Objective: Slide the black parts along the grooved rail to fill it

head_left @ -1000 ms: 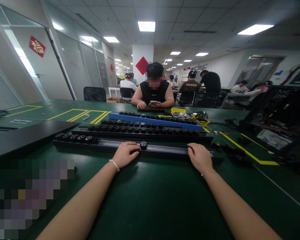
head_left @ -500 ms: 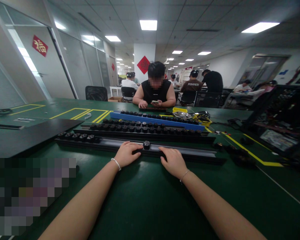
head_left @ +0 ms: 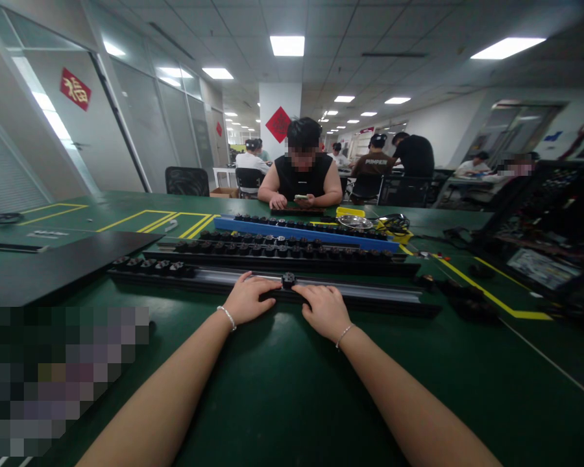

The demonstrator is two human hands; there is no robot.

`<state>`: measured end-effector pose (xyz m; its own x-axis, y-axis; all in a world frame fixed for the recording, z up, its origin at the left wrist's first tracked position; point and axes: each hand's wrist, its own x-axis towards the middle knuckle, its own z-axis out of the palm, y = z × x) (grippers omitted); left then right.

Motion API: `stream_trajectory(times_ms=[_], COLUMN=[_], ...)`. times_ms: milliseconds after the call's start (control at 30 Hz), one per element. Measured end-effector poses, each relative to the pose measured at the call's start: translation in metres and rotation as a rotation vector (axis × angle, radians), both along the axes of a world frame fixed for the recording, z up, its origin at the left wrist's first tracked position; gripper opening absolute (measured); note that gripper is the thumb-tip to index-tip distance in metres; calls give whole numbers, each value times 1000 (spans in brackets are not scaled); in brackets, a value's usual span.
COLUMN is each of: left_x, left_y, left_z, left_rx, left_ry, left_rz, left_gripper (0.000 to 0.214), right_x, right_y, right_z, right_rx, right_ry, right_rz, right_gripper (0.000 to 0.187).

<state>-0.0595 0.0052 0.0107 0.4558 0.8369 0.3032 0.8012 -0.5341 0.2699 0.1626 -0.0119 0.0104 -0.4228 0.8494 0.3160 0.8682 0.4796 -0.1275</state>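
Note:
A long black rail (head_left: 370,295) with a silvery groove lies across the green table (head_left: 292,389) in front of me. One small black knob-like part (head_left: 288,280) sits on the rail's middle. My left hand (head_left: 247,299) rests on the rail just left of that part, fingers stretched toward it. My right hand (head_left: 324,310) lies on the rail right of the part, its fingertips touching or nearly touching it. Several more black parts (head_left: 150,264) sit in a row at the rail's left end.
Behind lie a second black rail (head_left: 282,250) and a blue rail (head_left: 302,230), both lined with black parts. A black board (head_left: 53,259) lies at left, loose black parts (head_left: 462,298) at right, a metal bowl (head_left: 353,222) beyond. A person sits opposite with a phone (head_left: 300,197).
My right hand slid left along the rail from its right part to beside the single black part. The left hand stayed in place.

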Motion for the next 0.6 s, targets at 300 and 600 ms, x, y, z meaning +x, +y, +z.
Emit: stream_trajectory(times_ms=[300, 600], left_x=[0, -1], left_y=[0, 0], left_z=[-1, -1], left_rx=[9, 10], left_ry=[19, 22], left_rz=[-10, -8], left_gripper=[46, 44], right_x=[2, 4], right_y=[1, 1], right_z=[-4, -5], right_rx=[26, 52], right_ry=[71, 48], right_rz=[19, 24], right_gripper=[42, 41])
